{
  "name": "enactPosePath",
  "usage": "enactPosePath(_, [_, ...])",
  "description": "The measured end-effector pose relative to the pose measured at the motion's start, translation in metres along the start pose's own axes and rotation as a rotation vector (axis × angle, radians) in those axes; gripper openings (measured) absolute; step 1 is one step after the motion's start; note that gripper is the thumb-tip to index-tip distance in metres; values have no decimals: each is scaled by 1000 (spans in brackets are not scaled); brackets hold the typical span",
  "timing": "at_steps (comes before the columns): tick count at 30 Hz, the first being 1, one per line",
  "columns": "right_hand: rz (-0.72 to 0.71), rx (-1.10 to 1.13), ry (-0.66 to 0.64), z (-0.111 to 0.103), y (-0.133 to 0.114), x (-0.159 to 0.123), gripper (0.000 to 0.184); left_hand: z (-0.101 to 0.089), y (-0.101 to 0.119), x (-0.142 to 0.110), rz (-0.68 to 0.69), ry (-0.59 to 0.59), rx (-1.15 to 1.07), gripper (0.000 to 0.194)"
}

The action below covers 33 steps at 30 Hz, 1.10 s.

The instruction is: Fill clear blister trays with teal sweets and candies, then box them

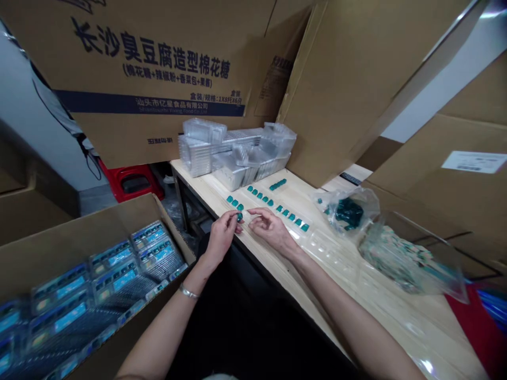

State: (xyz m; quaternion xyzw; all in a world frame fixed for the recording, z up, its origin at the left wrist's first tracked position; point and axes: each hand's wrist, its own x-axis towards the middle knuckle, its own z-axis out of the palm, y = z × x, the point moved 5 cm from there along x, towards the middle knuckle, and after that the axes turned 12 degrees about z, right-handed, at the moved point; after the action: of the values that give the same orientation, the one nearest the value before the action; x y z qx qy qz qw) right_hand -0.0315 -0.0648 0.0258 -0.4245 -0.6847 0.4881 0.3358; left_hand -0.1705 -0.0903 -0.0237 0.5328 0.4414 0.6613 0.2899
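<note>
My left hand is closed in a pinch on a small teal piece at the table's front edge. Just to its right, my right hand has its index finger stretched out and its thumb apart, pointing toward that piece. Nothing clearly shows between the right fingertips. Beyond the hands, more teal pieces sit in short rows in clear plastic trays laid flat on the table. Another short row of teal pieces lies farther back.
Stacked clear plastic trays stand at the table's back. On the right are a bag of teal pieces and a clear bin of small packets. An open carton with blue-labelled packs sits at left. Large cardboard walls the back.
</note>
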Motion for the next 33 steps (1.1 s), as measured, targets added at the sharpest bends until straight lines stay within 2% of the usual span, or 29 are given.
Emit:
enactPosePath(7, [12,46,61,1,7,1,21,14,-6,-6,-67,-82,-163,21])
enactPosePath(10, [-18,18,79,-1,9,1,20,12,-9,-8,-75,-57,-91,21])
enactPosePath(11, [-21,-2,94,-5,11,3,21,9,-8,-8,-44,-37,-6,20])
enactPosePath(13, [-46,-97,152,-16,12,10,20,3,-2,-7,105,-37,221,16])
enactPosePath(16, [-171,-366,210,-31,15,32,14,4,7,-7,403,-148,508,15])
enactPosePath(18, [-242,-532,174,-32,21,49,12,9,5,-7,512,-238,623,18])
enactPosePath(22, [-293,-714,63,-22,36,75,12,17,-9,-7,533,-371,750,23])
enactPosePath(26, [-354,-735,-36,-11,40,84,12,16,-17,-7,505,-394,765,24])
enactPosePath(33, [-465,-784,-190,-1,45,92,17,16,-17,-5,487,-407,759,24])
